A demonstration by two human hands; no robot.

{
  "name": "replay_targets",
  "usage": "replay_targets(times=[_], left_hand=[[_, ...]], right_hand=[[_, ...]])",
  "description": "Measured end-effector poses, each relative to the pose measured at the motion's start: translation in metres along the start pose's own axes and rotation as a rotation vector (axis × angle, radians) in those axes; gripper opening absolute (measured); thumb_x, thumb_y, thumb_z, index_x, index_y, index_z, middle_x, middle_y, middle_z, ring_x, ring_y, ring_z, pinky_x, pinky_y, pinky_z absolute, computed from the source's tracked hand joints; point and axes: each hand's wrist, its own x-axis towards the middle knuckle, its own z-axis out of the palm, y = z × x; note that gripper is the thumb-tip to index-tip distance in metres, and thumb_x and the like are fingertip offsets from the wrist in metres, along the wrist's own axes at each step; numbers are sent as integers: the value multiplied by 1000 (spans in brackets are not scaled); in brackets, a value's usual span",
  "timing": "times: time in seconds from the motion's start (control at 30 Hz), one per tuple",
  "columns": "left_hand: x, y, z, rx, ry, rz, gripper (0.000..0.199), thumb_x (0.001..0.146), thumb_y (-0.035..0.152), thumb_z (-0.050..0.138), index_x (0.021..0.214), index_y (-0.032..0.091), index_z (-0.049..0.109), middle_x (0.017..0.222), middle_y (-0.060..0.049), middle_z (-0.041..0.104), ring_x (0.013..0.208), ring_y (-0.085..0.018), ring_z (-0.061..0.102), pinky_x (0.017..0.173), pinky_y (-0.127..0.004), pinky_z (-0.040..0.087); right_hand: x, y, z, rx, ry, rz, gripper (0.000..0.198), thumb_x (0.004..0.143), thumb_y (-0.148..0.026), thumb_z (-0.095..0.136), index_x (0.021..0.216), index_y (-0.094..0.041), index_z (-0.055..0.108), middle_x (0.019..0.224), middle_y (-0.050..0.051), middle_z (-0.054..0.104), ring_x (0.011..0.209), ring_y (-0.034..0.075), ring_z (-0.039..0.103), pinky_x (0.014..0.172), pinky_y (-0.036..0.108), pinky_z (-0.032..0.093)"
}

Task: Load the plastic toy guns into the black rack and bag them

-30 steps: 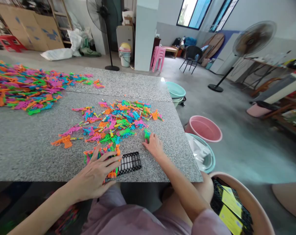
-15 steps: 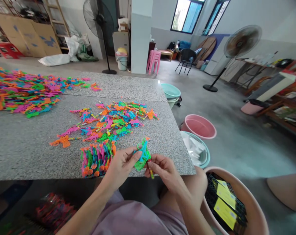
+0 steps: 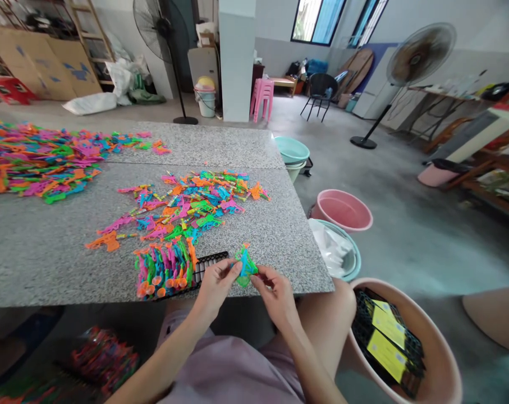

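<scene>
Over the table's front edge, my left hand [image 3: 217, 279] is closed on small plastic toy guns [image 3: 246, 262], one blue and one green, with an orange tip at the top. My right hand [image 3: 274, 285] pinches the right side of the same toys; a small red part shows at its fingertips. Left of my hands lies a black grid tray [image 3: 212, 261]. Toy guns [image 3: 166, 264] in several colours stand packed in its left part, their orange suction cups facing me. A loose pile of toy guns [image 3: 195, 202] lies just behind.
A larger heap of toy guns [image 3: 39, 160] covers the left of the speckled stone table [image 3: 69, 247]. Beside my right knee stands a peach tub [image 3: 439, 342] holding black trays and yellow cards. Further basins [image 3: 342, 210] line the table's right side. Bagged toys [image 3: 105, 359] lie below.
The yellow-and-red stick that showed below my right fingers is now mostly out of sight. My left hand has shifted slightly, and more of the black tray is visible.
</scene>
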Motion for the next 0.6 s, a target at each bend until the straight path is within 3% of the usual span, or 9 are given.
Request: replay_targets(times=[0.07, 0.23, 0.6], left_hand=[[0, -3, -1, -4, -7, -19, 52, 62, 64, 82, 72, 15, 71, 70, -1, 64, 68, -13, 51, 67, -24, 43], [-1, -10, -2, -7, -11, -38, 51, 63, 65, 81, 70, 15, 69, 69, 1, 62, 68, -13, 50, 67, -24, 40], [5, -23, -12, 53, -3, -60, 52, 70, 66, 74, 75, 15, 67, 71, -1, 62, 69, -15, 55, 67, -26, 43]], right_hand=[[0, 0, -3, -59, 16, -4, 28, 85, -42, 64, 93, -18, 76, 85, 6, 72, 77, 18, 60, 73, 29, 46], [0, -1, -5, -48, -115, 124, 24, 80, -41, 66, 81, -18, 73, 68, 0, 63, 56, 11, 48, 55, 24, 36], [1, 2, 8, 43, -147, 234, 24, 75, -41, 69, 73, -19, 60, 52, -6, 50, 47, 9, 44, 47, 22, 31]])
